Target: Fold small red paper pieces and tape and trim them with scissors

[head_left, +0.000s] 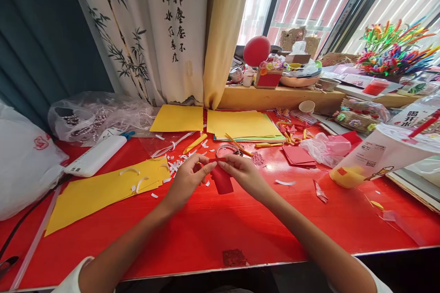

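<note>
Both my hands meet over the middle of the red table [275, 233], pinching a small piece of red paper [223, 182] between them. My left hand [189, 176] grips its upper left edge with thumb and fingers closed. On the other side, my right hand [242, 171] pinches the top edge near the left thumb. The lower part of the paper hangs down below the fingers. Just beyond my hands lie a metal ring [228, 147] and white paper scraps [176, 165]. A stack of red paper squares [299, 156] lies to the right.
Yellow sheets [106, 192] lie at left, with more yellow paper [240, 124] at the back. A white power bank [96, 155] and a plastic bag [24, 160] are on the left. At right stands a tilted drink cup [374, 158]. A red balloon [256, 51] rests by the window.
</note>
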### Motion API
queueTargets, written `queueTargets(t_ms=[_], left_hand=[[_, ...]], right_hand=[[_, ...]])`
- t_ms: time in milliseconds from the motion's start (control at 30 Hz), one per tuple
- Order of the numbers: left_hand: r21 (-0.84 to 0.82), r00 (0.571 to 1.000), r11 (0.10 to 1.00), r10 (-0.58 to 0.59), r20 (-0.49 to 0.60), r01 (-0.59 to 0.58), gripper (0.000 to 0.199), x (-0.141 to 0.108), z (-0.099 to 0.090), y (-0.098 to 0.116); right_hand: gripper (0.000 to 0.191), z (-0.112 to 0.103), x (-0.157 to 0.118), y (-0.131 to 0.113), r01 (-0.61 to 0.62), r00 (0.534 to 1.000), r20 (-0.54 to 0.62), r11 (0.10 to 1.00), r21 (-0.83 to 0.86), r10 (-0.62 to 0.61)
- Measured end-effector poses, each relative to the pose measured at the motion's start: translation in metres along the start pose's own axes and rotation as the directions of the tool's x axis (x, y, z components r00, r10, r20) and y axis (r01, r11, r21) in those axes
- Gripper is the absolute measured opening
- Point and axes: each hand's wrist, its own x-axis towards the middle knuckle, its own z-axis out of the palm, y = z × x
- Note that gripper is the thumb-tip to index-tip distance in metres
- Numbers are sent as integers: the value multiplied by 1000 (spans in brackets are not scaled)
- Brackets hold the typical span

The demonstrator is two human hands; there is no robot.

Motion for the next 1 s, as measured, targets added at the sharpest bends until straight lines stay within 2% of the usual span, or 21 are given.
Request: queueTargets(t_ms=[133, 233, 333, 400, 567, 800, 1000], left_hand=[[87, 999, 995, 47, -8, -47, 25, 0, 0, -4], [98, 998, 994, 57, -15, -55, 26, 0, -2, -4], [98, 999, 995, 31, 27, -33, 27, 0, -3, -4], [126, 998, 991, 31, 61, -38, 27, 0, -3, -3], [196, 992, 978, 48, 117, -71, 21, -1, 0, -5], [236, 989, 971, 6, 151, -42, 19, -1, 3, -9], [201, 985, 979, -10, 171, -25, 22, 0, 4, -10]], right_hand=[[24, 1, 0, 2, 60, 996, -52, 989, -135, -68], [18, 1, 0, 2, 51, 995, -67, 964, -262, -71], [12, 2, -1, 0, 38, 995, -77, 952, -303, -64], [10, 3, -1, 0, 80, 990, -84, 946, -314, -111], [6, 8, -3, -1, 182, 977, -23, 893, -411, -210], [7, 11, -3, 0, 27, 998, -38, 830, -557, -58], [7, 8, -3, 2, 26, 996, -47, 775, -632, -72]])
